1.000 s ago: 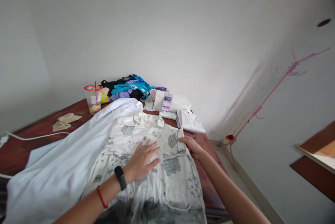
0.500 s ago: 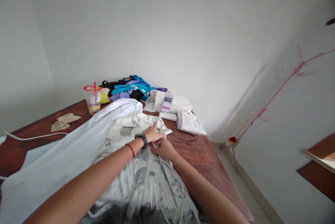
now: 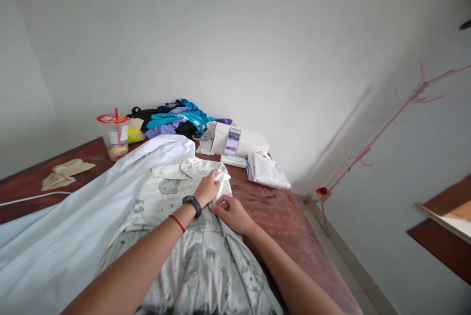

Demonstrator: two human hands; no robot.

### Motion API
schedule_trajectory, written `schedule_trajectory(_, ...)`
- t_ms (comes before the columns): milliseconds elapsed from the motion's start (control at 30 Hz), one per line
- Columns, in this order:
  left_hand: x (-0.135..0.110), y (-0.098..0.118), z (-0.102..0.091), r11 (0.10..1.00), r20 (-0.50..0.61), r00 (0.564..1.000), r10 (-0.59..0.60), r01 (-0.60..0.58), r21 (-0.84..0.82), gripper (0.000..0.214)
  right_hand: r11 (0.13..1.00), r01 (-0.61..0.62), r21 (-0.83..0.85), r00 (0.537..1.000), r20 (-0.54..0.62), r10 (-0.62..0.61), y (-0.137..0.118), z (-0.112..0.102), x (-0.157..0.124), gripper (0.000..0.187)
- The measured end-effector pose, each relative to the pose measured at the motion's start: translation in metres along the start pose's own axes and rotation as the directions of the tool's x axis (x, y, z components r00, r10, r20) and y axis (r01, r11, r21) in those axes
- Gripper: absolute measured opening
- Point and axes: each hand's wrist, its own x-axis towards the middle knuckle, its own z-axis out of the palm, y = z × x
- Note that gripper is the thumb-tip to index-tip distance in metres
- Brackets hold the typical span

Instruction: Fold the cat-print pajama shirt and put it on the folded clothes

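A white shirt with grey bear prints (image 3: 176,197) lies spread before me on the reddish-brown table (image 3: 268,207), its collar at the far end. My left hand (image 3: 206,189), with a black watch and a red string on the wrist, is closed on the shirt's front edge near the collar. Just below and to the right, my right hand (image 3: 231,212) pinches the same edge lower down, thumb and fingertips together. A white garment (image 3: 147,168) lies along the shirt's left side.
At the back stand a heap of clothes (image 3: 187,118), a white box (image 3: 253,143) and a phone (image 3: 232,142) leaning upright. Folded white cloth (image 3: 268,170) lies to the right. A plastic cup (image 3: 117,138) and a beige cloth (image 3: 67,172) are at left. A pink coat rack (image 3: 386,131) leans beyond.
My hands were close together at the shirt's edge; now they are farther apart along it, the left one higher near the collar. The view has shifted slightly.
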Motion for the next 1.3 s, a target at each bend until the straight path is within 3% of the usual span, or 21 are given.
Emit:
schedule_trajectory(233,0.000,-0.007,-0.006,1.000,-0.069,0.997,0.014,-0.015,-0.008,0.049,0.998,0.031,0.056,1.000,-0.007,-0.030,0.001,-0.001,-0.006,0.022)
schedule_trajectory(467,-0.006,-0.012,-0.018,0.992,-0.043,0.992,0.121,-0.119,0.042,0.048,0.999,0.037,0.017,0.995,0.097,-0.038,-0.012,-0.007,-0.016,0.028)
schedule_trajectory(567,-0.004,-0.019,-0.017,0.993,-0.035,0.993,0.112,-0.111,0.033,0.045,0.998,0.046,-0.033,0.974,0.222,-0.038,-0.023,-0.017,-0.027,0.033)
schedule_trajectory(767,0.003,-0.027,-0.012,0.995,-0.015,0.995,0.102,-0.102,-0.014,0.038,0.943,0.145,-0.300,0.928,0.372,-0.024,-0.040,-0.042,-0.094,0.052)
schedule_trajectory(867,0.004,-0.027,-0.011,0.994,-0.015,0.995,0.094,-0.095,-0.046,0.037,0.907,0.167,-0.386,0.905,0.425,0.014,-0.044,-0.042,-0.136,0.048)
schedule_trajectory(1033,0.003,-0.027,-0.012,0.990,-0.027,0.996,0.090,-0.092,-0.104,0.037,0.879,0.125,-0.460,0.882,0.457,0.114,-0.048,-0.014,-0.173,0.026)
schedule_trajectory(1167,0.004,-0.029,-0.015,0.985,-0.018,0.996,0.086,-0.088,-0.147,0.038,0.809,0.168,-0.563,0.859,0.487,0.160,-0.039,0.029,-0.169,0.026)
schedule_trajectory(1300,0.008,-0.034,-0.014,0.981,-0.002,0.998,0.070,-0.069,-0.180,0.037,0.775,0.281,-0.566,0.845,0.529,0.081,-0.032,0.062,-0.154,0.040)
